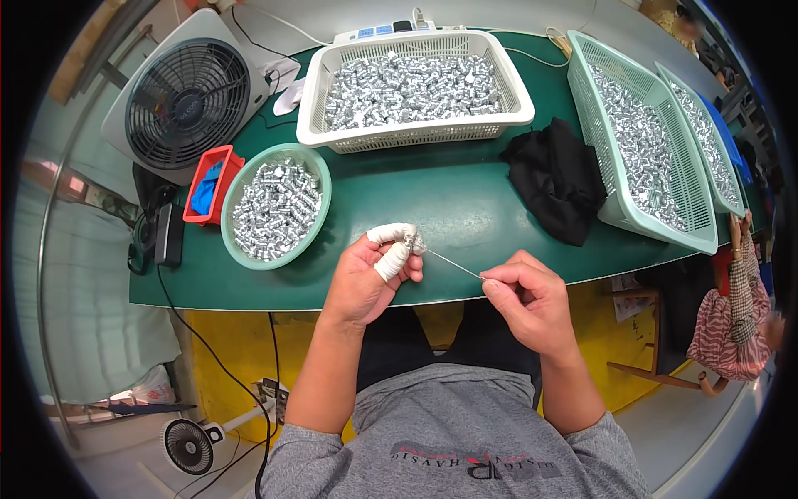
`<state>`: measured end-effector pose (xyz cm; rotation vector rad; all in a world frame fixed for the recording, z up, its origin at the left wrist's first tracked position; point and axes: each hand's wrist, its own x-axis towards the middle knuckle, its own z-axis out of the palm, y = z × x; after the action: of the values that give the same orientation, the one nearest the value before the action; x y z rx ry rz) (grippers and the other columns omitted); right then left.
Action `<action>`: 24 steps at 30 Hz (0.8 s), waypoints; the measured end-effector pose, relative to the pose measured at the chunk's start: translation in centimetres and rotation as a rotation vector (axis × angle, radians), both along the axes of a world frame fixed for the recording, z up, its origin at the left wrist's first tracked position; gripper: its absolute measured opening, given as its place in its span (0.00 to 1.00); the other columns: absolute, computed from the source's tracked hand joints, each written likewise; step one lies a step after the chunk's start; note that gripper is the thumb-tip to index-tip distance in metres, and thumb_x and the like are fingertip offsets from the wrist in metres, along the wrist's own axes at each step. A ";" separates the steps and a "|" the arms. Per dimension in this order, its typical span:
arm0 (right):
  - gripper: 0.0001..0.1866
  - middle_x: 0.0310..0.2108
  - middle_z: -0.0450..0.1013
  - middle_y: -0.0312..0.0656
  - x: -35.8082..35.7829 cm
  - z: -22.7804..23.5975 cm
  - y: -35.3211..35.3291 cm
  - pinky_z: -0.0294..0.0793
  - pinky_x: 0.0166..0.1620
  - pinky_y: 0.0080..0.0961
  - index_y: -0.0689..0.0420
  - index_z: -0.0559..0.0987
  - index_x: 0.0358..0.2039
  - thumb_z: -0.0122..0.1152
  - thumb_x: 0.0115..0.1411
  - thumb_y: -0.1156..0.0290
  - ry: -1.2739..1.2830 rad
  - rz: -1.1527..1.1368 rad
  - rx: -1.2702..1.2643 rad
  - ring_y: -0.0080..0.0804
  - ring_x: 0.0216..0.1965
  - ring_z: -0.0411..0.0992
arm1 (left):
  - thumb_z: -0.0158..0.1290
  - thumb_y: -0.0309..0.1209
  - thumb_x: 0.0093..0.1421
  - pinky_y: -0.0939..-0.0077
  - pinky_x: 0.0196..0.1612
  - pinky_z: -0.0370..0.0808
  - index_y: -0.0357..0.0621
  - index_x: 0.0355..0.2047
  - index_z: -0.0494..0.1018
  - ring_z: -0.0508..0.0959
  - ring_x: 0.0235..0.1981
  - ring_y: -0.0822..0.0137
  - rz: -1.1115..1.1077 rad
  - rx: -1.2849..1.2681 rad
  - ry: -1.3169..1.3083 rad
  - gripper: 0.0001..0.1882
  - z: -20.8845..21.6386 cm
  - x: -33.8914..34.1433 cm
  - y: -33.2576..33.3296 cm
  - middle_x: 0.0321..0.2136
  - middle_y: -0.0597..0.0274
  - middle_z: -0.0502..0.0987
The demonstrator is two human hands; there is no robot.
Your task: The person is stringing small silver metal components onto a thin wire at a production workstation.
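Observation:
My left hand [372, 270], its thumb and forefinger wrapped in white tape, pinches a small silver metal part [415, 243] above the front of the green table. Its exact shape is mostly hidden by the fingers. My right hand [529, 301] is closed on the end of a thin metal rod [453, 264], which slants up and left to the part in my left hand. Whether the tip sits inside the part or only touches it, I cannot tell. Nearest my left hand stands a round pale green basket [325, 218] full of similar silver parts.
A white basket [416, 138] of silver parts stands at the back, and a pale green one [619, 204] at the right. Black cloth [555, 179] lies beside it. At left are a red bin [202, 185] and a fan [188, 104]. Another person [731, 333] sits far right.

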<state>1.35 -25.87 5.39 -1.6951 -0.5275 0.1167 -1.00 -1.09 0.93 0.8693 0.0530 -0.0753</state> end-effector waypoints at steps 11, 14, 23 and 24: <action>0.04 0.27 0.69 0.34 0.0 0.2 -0.2 0.59 0.28 0.15 0.64 0.83 0.36 0.64 0.60 0.81 -0.007 0.003 -0.010 0.15 0.25 0.63 | 0.56 0.25 0.66 0.73 0.40 0.77 0.37 0.49 0.74 0.77 0.37 0.68 -0.013 0.013 -0.001 0.12 0.1 -0.1 0.1 0.40 0.56 0.77; 0.04 0.27 0.70 0.34 -0.1 0.1 -0.3 0.59 0.28 0.15 0.64 0.83 0.36 0.64 0.60 0.80 0.008 0.003 -0.009 0.15 0.25 0.63 | 0.56 0.25 0.66 0.73 0.40 0.77 0.37 0.49 0.74 0.77 0.37 0.68 -0.014 0.008 -0.003 0.12 0.1 -0.2 0.1 0.39 0.56 0.77; 0.07 0.26 0.71 0.37 0.2 0.4 -0.2 0.62 0.27 0.19 0.63 0.83 0.35 0.66 0.55 0.84 -0.292 -0.004 -0.094 0.21 0.24 0.66 | 0.55 0.23 0.65 0.73 0.34 0.75 0.37 0.43 0.75 0.76 0.31 0.68 -0.133 0.124 -0.054 0.07 1.1 -0.5 -0.4 0.36 0.54 0.78; 0.07 0.26 0.71 0.38 0.3 0.3 -0.1 0.63 0.27 0.20 0.63 0.83 0.35 0.67 0.55 0.85 -0.406 -0.030 -0.130 0.23 0.24 0.67 | 0.55 0.23 0.65 0.73 0.33 0.75 0.37 0.42 0.75 0.76 0.30 0.67 -0.152 0.082 -0.026 0.07 1.3 -0.7 -0.6 0.36 0.54 0.78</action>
<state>1.61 -25.95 5.72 -1.8622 -0.8089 -0.2249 -1.72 -1.70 2.18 0.9557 -0.0350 -0.2048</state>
